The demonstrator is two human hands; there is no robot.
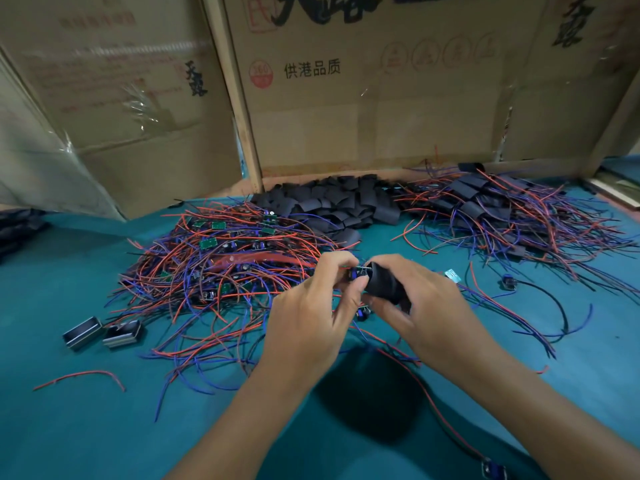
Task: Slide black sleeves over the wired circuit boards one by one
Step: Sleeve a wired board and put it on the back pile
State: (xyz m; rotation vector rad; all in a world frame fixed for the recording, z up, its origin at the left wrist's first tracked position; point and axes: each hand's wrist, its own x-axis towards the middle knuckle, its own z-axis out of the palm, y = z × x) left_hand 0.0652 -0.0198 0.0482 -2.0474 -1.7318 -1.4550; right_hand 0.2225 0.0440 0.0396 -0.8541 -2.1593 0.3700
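Both hands meet above the middle of the teal cloth table (86, 427). The left hand (311, 313) pinches a small circuit board (358, 273) between thumb and curled fingers. The right hand (426, 306) curls round a soft black sleeve (384, 284), its open mouth touching the board. Bare cloth lies toward the near edge. A tangled heap of red and blue wired boards (221, 265) fills the left middle. Flat matte sleeves (332, 202) pile against the far cardboard wall (381, 116). Sleeved boards (502, 209) spread toward the far right corner. Two shiny metal clips (100, 332) sit near the left edge.
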